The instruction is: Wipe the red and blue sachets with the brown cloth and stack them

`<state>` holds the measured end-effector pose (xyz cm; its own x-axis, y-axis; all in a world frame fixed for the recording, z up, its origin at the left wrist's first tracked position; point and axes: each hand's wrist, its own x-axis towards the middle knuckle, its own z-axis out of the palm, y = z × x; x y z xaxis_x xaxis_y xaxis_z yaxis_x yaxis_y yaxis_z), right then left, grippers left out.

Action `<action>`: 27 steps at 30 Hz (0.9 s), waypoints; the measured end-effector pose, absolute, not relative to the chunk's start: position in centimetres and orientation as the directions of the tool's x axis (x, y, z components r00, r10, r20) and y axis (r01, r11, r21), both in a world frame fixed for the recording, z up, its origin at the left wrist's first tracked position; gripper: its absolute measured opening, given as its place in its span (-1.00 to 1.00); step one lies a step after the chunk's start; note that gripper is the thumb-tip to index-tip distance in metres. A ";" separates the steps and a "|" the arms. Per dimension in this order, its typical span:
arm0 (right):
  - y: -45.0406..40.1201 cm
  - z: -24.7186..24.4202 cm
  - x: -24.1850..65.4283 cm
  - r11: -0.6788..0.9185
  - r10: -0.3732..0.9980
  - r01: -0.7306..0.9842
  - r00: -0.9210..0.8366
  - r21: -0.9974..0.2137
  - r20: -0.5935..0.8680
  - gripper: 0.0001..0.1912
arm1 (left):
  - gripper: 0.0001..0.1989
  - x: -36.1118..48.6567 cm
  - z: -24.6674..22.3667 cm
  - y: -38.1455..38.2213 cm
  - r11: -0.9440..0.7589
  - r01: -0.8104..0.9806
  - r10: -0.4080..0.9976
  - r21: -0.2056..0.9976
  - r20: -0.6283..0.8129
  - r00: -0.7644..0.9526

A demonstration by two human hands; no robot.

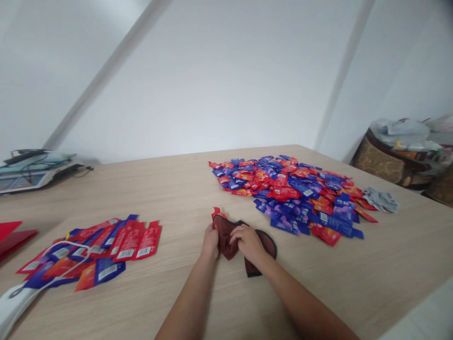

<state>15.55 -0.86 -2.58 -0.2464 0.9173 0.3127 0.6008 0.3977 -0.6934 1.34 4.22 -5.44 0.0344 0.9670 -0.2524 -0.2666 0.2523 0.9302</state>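
Two bare hands work over one dark red cloth item (223, 236) with black edging, at the front centre of a pale wood table (166, 189). The left hand (210, 243) is closed on the cloth's nine o'clock edge, its fingertips partly hidden. The right hand (247, 241) is half curled, fingertips touching the cloth; whether they pinch it cannot be told. A second dark red, black-edged part (267, 243) shows at three o'clock, beside the right wrist; whether it joins the first is unclear. One red packet (216, 212) juts up at twelve o'clock of the left hand, its lower end hidden. From the hands, one heap of red and blue packets (283, 184), too many to count, spreads from one to two o'clock. One smaller group of packets (130, 242), perhaps a dozen or more under the overlaps, lies at nine o'clock, crossed by a white cord (85, 246). One crumpled grey cloth (380, 199) sits between two and three o'clock, touching the heap's edge.
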 end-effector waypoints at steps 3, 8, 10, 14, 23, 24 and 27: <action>0.1 -3.1 17.3 0.324 0.940 0.676 -0.148 -0.662 0.309 -0.55 | -0.74 -0.8 -4.5 4.7 0.116 -0.031 0.974 0.993 -0.119 -0.194; 0.5 -3.2 20.0 0.281 0.928 0.668 -0.006 -0.689 0.372 -0.56 | -0.53 -2.3 -2.9 4.0 -0.094 0.742 0.926 0.664 0.332 -0.180; 0.6 -3.3 20.5 0.307 0.905 0.639 0.035 -0.706 0.425 -0.55 | -0.51 -1.7 -3.1 3.5 -0.129 0.861 0.958 0.492 0.286 -0.020; 1.1 -3.6 21.2 0.361 0.855 0.522 0.145 -0.773 0.498 -0.54 | -0.51 -2.1 -3.6 3.4 -0.120 0.958 0.991 0.259 0.093 0.099; 2.2 -3.5 24.1 0.392 0.716 -0.011 0.631 -0.920 0.297 -0.61 | -0.47 -16.6 -2.8 3.1 0.279 0.953 0.951 -0.120 0.168 -0.258; 2.4 -3.6 24.6 0.409 0.686 -0.072 0.681 -0.910 0.255 -0.61 | -0.48 -17.0 -2.7 2.8 0.312 0.941 0.939 -0.129 0.195 -0.284; 2.9 -3.7 26.1 0.473 0.583 -0.173 0.796 -0.864 0.160 -0.64 | -0.48 -14.4 -2.3 2.9 0.301 0.949 0.932 -0.091 0.241 -0.273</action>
